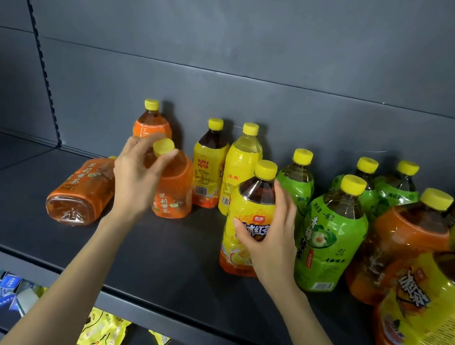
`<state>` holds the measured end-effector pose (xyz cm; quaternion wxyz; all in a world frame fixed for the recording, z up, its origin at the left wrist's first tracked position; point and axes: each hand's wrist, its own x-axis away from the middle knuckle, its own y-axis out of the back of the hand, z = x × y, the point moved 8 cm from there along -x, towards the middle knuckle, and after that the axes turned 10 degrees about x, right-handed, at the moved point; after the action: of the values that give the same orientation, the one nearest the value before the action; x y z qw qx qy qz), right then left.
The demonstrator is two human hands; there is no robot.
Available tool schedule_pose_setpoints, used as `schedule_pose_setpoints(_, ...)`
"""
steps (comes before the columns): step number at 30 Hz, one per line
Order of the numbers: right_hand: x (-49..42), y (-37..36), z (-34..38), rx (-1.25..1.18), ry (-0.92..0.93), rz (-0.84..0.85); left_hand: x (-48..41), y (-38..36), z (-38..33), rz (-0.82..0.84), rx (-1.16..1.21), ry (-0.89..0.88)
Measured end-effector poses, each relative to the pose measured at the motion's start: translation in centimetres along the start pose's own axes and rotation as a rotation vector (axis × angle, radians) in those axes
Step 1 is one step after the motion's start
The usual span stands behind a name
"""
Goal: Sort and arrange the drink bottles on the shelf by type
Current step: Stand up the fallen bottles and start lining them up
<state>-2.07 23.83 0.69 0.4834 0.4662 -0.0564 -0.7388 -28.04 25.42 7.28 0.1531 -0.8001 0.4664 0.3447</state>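
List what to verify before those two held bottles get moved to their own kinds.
1. Left hand grips the tilted orange-labelled plastic bottle at its yellow cap: ok.
2. Right hand wraps the upright yellow-labelled plastic tea bottle: ok.
3. Every orange-labelled bottle upright: not ok, the fallen orange bottle lies on its side.
4. Bare space on the dark shelf board between the hands: ok.
5. Types grouped: not ok, a stray orange-labelled bottle stands beside green ones at the right.
6. Caps tight: cannot tell.
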Motion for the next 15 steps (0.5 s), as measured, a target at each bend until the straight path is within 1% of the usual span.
schedule_pose_setpoints(2,-0.1,-0.1,0.0,-0.002,0.005,-0.007,-1.0,-0.2,0.2,0.016,0.054,0.02)
schedule_pose_setpoints(7,-0.1,-0.1,0.1,-0.001,0.007,-0.019,-2.7,-2.5,1.0,0.117,0.172,0.097)
schedule_pose_setpoints(11,-0.2,-0.1,0.1,0.01,0.009,-0.028,-3.1,-4.5,1.2,0.142,0.143,0.049)
schedule_pose_setpoints(15,-0.3,-0.2,0.1,0.019,0.012,-0.038,-2.2,-5.6,1.8,0.153,0.168,0.038)
